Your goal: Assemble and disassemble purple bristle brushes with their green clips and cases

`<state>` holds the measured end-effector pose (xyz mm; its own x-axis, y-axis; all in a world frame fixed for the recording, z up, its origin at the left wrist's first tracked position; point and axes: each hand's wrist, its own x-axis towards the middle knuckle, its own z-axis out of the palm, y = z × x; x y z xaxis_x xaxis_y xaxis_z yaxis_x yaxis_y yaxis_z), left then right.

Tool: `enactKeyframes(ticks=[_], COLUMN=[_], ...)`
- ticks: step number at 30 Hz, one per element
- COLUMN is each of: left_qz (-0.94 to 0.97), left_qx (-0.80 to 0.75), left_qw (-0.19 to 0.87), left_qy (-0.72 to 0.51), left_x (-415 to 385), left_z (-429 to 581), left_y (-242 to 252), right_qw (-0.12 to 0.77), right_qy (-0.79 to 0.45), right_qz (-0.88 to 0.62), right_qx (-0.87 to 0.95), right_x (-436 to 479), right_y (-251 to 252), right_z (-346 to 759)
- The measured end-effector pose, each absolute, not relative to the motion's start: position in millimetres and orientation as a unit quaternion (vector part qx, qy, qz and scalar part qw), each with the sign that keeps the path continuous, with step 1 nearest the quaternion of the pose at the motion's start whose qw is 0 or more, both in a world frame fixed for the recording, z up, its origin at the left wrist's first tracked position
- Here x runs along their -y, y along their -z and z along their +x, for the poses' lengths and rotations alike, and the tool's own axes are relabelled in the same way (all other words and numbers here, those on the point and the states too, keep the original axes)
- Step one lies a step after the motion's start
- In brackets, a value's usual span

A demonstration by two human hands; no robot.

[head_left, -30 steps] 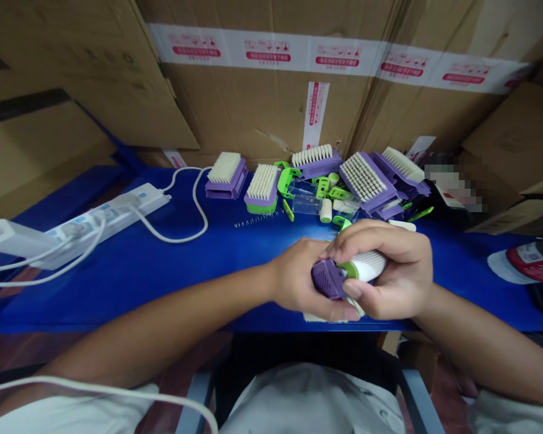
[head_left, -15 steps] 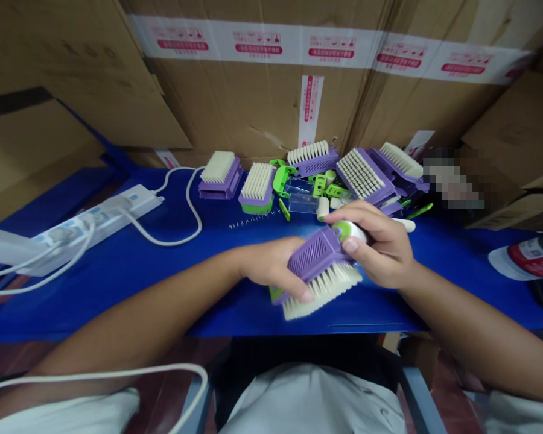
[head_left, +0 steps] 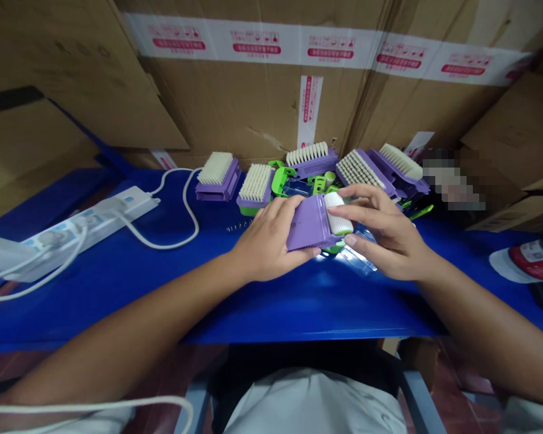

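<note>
Big cardboard boxes (head_left: 253,108) with red-printed tape are standing just past the fingers, and a blue surface (head_left: 317,307) is running underneath both hands. Off to the left of the fingers, a white power strip (head_left: 85,226) is lying there with a white cable (head_left: 181,226) looping across the blue. Right beyond the fingers, white-bristled purple brushes (head_left: 362,175) are sitting in a loose row, mixed in with clear plastic pieces (head_left: 296,188) and green clips (head_left: 283,181). The left hand (head_left: 271,238) is grasping a purple brush body (head_left: 310,224), fingers curling over it, and that brush is sitting between both hands, up above the surface. The right hand (head_left: 380,232) is pinching a white roller (head_left: 338,214) against the brush's end with its fingertips and thumb. A tiny coil spring (head_left: 239,226) is lying just left of the left fingers.
</note>
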<state>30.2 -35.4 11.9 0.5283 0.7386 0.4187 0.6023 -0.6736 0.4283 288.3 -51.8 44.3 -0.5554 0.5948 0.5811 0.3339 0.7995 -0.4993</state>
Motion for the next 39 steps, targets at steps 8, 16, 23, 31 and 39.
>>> enactKeyframes(ticks=[8,16,23,31,39], left_qz=[0.869,0.855,0.853,0.857,0.861], left_qx=[-0.352,-0.309,-0.322,-0.317,-0.322], left_qw=[-0.155,-0.268,-0.26,-0.249,-0.236], left_qy=[-0.312,-0.319,-0.317,-0.321,-0.316], left_x=[40.8,45.9,45.2,45.6,45.8], left_z=[27.5,27.3,28.1,27.6,27.5], left_y=[-14.7,-15.2,-11.5,-10.9,-11.5], right_qw=[0.495,0.507,0.512,0.505,0.503], right_qy=[-0.379,-0.484,-0.482,-0.483,-0.483], right_qz=[-0.329,-0.383,-0.407,-0.403,-0.404], right_qx=[0.709,0.602,0.583,0.591,0.593], right_x=[53.9,52.2,53.9,53.7,54.6], right_y=[-20.5,-14.6,-18.5,-20.8,-22.9], right_z=[273.5,265.8,263.0,265.7,266.0])
